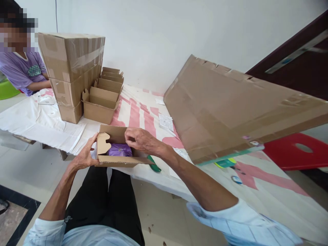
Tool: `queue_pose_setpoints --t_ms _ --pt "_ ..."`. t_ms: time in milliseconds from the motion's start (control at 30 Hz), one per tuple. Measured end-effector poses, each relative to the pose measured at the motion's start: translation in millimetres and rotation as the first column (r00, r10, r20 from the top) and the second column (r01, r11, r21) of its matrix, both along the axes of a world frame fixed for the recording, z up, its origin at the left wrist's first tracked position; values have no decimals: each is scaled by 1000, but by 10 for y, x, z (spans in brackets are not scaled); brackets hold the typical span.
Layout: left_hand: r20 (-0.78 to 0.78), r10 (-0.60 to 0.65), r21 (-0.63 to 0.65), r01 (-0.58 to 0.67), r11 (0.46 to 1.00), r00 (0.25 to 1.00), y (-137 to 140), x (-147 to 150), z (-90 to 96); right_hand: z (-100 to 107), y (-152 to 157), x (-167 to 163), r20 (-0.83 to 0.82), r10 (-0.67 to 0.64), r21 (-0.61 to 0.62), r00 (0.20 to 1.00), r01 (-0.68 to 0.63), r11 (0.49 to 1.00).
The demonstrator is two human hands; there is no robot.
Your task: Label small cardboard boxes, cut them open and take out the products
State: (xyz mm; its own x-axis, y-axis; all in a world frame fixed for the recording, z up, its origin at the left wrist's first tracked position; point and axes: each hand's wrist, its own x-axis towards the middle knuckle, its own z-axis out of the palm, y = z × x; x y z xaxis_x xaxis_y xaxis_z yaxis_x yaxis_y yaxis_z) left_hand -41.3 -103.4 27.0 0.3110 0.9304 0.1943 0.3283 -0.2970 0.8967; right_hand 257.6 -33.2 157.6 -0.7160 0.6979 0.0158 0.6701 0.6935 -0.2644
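An open cardboard box (116,134) sits at the near edge of the table, just in front of my legs. Inside it lies a purple wrapped item (120,149), partly covered by the left end flap. My left hand (85,154) grips the box's left end, with the thumb low and the fingers reaching up the side. Over the right end of the box is my right hand (142,139), its fingers curled in; what they hold, if anything, is hidden. A green-handled tool (154,164) lies right of the box, partly hidden.
Taped cartons (74,71) are stacked at the left, beside a row of open boxes (99,107). A large cardboard sheet (230,109) leans at the right. Papers (166,122) and a tape roll (236,179) lie on the cloth. Another person (23,73) sits far left.
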Motion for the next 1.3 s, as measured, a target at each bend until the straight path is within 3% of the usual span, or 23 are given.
queue_pose_setpoints --t_ms 100,200,333,567,733,933,1100,1300 --pt "-9 3 13 -3 1000 1000 10 19 -7 -36 16 -50 215 -20 -20 976 25 999" --pt "-15 17 15 -17 1000 1000 11 23 -13 -226 36 -157 407 -23 -33 913 39 999" --pt "-15 5 4 -5 1000 1000 7 23 4 -413 79 -261 444 -2 -54 896 30 998" --pt "-20 9 17 -8 1000 1000 6 51 -2 -385 98 -245 433 30 -103 901 16 995" --pt "-17 2 24 -1 1000 1000 16 42 -36 -287 78 -100 250 57 -93 967 -34 995" --pt "1 -1 11 1 1000 1000 52 45 -31 102 83 128 -74 15 -82 997 -21 996" --pt "-6 -8 21 8 1000 1000 121 135 0 403 96 330 -389 -76 -230 918 -16 973" --pt "-86 -46 46 51 998 995 184 100 157 509 154 563 -551 -268 -363 790 63 930"
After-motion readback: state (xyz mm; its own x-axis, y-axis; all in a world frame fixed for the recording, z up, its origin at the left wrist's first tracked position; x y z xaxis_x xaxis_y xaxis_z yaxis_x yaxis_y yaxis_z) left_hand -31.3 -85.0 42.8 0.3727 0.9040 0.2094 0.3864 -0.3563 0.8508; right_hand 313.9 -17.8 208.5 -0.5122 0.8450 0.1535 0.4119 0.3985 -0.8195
